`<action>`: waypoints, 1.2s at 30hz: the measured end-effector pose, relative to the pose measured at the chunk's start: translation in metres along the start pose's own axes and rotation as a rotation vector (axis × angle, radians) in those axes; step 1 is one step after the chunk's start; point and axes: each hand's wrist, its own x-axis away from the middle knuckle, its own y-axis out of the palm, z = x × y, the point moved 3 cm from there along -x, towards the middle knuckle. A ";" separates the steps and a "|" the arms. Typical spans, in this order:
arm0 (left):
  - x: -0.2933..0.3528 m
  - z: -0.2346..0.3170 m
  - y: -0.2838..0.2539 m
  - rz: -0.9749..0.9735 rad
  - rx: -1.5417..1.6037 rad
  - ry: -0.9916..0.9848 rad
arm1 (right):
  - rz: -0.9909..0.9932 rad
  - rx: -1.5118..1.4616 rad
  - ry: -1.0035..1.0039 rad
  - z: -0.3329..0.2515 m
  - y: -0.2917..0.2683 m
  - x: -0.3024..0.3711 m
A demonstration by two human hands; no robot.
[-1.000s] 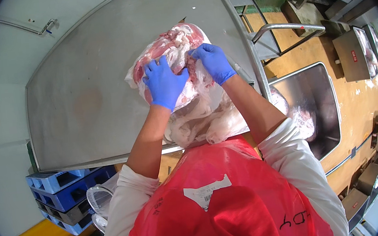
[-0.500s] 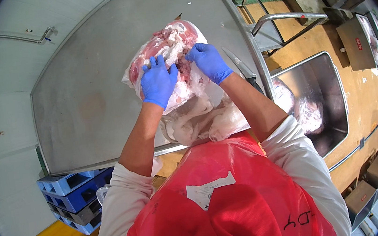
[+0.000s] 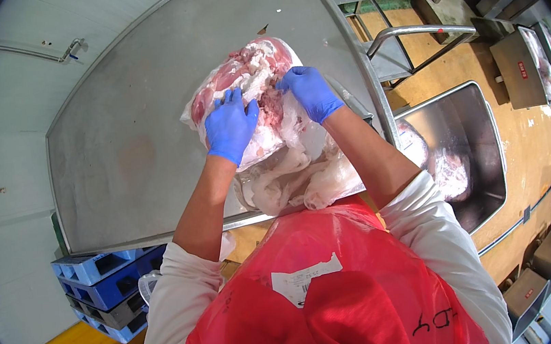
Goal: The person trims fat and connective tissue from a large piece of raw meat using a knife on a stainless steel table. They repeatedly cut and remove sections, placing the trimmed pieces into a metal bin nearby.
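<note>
A large piece of raw meat (image 3: 237, 80), pink with white fat, lies on the metal table in an opened clear plastic bag (image 3: 277, 185). The bag's loose part is bunched toward me, up to the table edge. My left hand (image 3: 232, 126), in a blue glove, rests on the meat's near left side with its fingers spread. At the meat's right edge my right hand (image 3: 310, 92), also blue-gloved, has its fingers pinched together; its fingertips hide what they grip. Just right of that hand lies a knife (image 3: 355, 103), partly covered by my hand and forearm.
The metal table (image 3: 117, 116) has a raised rim. To its right stand a steel tub (image 3: 473, 127) holding bagged meat and a cart with a tubular handle (image 3: 409, 30). Stacked pallets (image 3: 107, 289) are at lower left. A small dark scrap (image 3: 263, 30) lies beyond the meat.
The meat's far end has shifted slightly toward me, and my right hand has moved a little right and nearer. The knife is more covered than before. My left hand stays on the meat.
</note>
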 end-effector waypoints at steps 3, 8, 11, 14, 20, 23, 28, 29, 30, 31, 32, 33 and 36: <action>0.002 0.001 0.001 -0.003 0.012 0.009 | 0.030 -0.013 0.031 -0.003 -0.003 -0.012; 0.006 0.001 0.003 0.037 -0.049 0.004 | -0.059 0.128 -0.071 -0.022 0.010 0.008; 0.007 0.002 0.003 0.059 -0.050 0.013 | -0.105 0.032 -0.034 -0.011 0.017 0.016; 0.008 0.006 -0.002 0.045 -0.035 0.001 | -0.018 -0.033 0.014 -0.017 -0.002 -0.008; 0.010 0.003 0.002 0.041 -0.013 -0.011 | 0.025 -0.155 0.049 -0.011 -0.002 -0.013; 0.010 0.003 0.002 0.042 -0.012 -0.006 | 0.006 -0.237 0.044 -0.010 -0.005 -0.012; 0.009 0.003 -0.001 0.011 0.004 -0.018 | -0.155 -0.071 -0.051 -0.014 0.001 0.001; 0.009 0.003 -0.002 0.016 0.010 -0.005 | -0.182 -0.031 -0.052 -0.016 0.004 0.008; 0.010 0.002 -0.004 0.021 0.016 0.008 | -0.209 0.010 -0.053 -0.016 0.006 0.017; 0.011 0.001 -0.005 0.026 0.021 0.021 | -0.235 0.051 -0.053 -0.018 0.008 0.023; 0.012 0.002 -0.005 0.019 0.027 0.016 | -0.194 0.089 -0.078 -0.023 0.005 0.026; 0.013 0.002 -0.006 0.011 0.032 0.010 | -0.187 0.076 -0.085 -0.020 0.005 0.025; 0.012 0.003 -0.007 -0.003 0.052 0.012 | -0.131 0.254 -0.236 -0.015 0.003 0.018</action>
